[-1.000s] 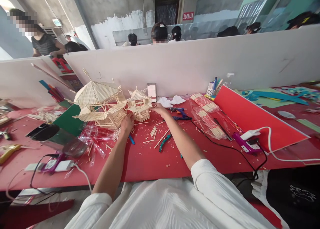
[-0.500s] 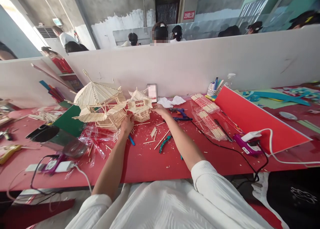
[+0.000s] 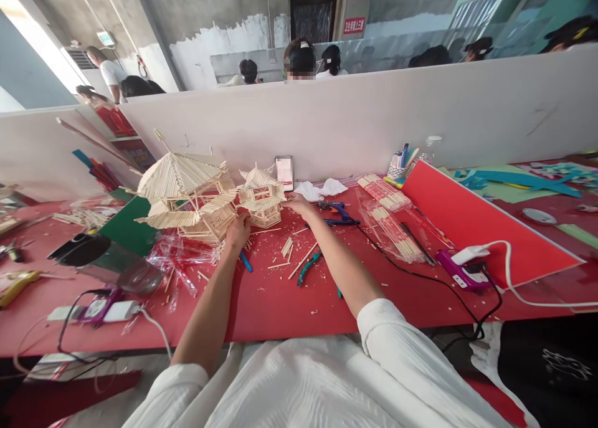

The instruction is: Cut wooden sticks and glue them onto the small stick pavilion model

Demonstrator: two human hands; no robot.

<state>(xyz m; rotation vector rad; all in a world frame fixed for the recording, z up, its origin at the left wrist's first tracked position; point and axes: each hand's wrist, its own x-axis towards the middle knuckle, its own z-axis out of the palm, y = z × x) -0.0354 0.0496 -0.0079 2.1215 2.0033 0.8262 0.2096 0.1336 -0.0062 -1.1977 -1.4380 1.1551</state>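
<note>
The left hand (image 3: 238,231), curled, is at the lower left of the small model (image 3: 260,199); the right hand (image 3: 299,205) stretches to its right side. Whether either grips, I cannot tell. Left of it stands the large model (image 3: 180,182); right, packs (image 3: 384,191) hold sticks (image 3: 396,231); farther, a cup (image 3: 396,172) holds pens (image 3: 402,156).

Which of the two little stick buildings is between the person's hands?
The smaller stick building, between the left hand and right hand; the larger stick building stands to its left.
</note>
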